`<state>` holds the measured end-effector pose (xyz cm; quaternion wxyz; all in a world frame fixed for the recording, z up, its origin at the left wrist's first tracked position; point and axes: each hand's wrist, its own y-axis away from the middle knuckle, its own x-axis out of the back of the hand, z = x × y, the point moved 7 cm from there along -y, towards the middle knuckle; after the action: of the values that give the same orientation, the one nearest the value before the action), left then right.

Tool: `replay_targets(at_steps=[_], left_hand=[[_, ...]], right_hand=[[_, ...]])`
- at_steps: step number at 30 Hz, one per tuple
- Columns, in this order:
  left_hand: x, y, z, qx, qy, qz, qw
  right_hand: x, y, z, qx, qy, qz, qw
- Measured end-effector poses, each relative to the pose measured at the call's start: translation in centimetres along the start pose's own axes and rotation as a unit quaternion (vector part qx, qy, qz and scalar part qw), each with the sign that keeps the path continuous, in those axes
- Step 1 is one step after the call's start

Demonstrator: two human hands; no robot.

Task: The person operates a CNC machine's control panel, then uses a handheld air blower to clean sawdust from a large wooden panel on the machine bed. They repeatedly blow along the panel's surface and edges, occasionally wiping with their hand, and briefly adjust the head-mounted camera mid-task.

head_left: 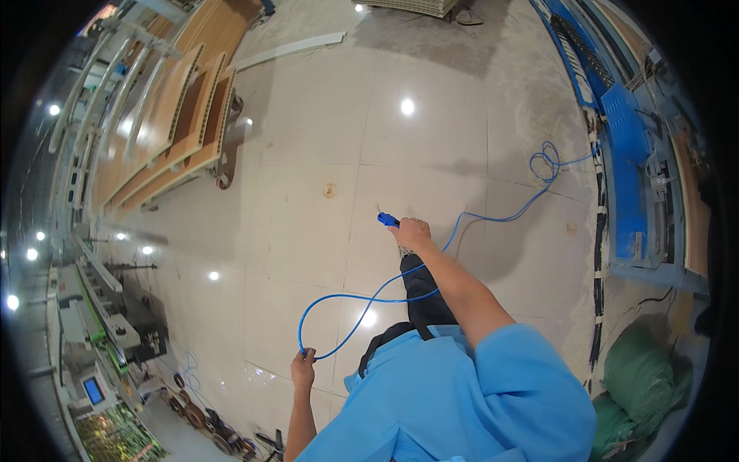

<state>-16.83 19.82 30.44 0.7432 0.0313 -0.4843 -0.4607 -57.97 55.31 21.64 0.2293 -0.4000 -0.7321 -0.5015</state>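
In my right hand (414, 232), stretched out ahead of me, is a blue air blow gun (388, 219) with a thin nozzle aimed forward and away from me. My fingers are wrapped round its handle. A thin blue air hose (504, 219) runs from the right side across the floor and up to my body. It crosses itself in front of my dark trousers and forms a loop at the left. My left hand (303, 368), held low on the left, pinches the hose at the end of that loop.
Wood-coloured panels (165, 127) are stacked at the left on a rack. A blue machine (627, 169) stands along the right, with a black cable line (598, 254) beside it. Green sacks (637, 369) lie at the lower right. A white strip (292, 48) rests on the tiled floor (308, 246).
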Motion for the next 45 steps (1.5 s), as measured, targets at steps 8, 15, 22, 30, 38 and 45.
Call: replay_targets(at_steps=[8, 15, 22, 30, 38, 45], left_hand=[[6.1, -13.1, 13.6, -0.051, 0.011, 0.03, 0.998], [12.8, -28.0, 24.0, -0.175, 0.113, 0.145, 0.967], [10.3, -38.8, 32.4, -0.185, 0.165, 0.057, 0.967], [5.4, -51.5, 44.8, -0.196, 0.171, 0.014, 0.965], [8.8, -61.0, 58.1, -0.231, 0.153, 0.007, 0.961], [8.7, -68.4, 67.9, -0.215, 0.117, -0.015, 0.969]], right_hand=[[5.2, -11.7, 4.0, -0.105, -0.046, 0.015, 0.993], [10.4, -12.5, 16.0, -0.301, -0.086, 0.059, 0.948], [14.8, -10.3, 22.8, -0.416, -0.067, 0.047, 0.905], [18.3, -28.5, 11.5, -0.255, -0.025, -0.063, 0.964], [22.3, -48.5, -7.4, -0.111, -0.011, -0.057, 0.992], [28.3, -58.0, -6.5, -0.19, -0.08, -0.004, 0.978]])
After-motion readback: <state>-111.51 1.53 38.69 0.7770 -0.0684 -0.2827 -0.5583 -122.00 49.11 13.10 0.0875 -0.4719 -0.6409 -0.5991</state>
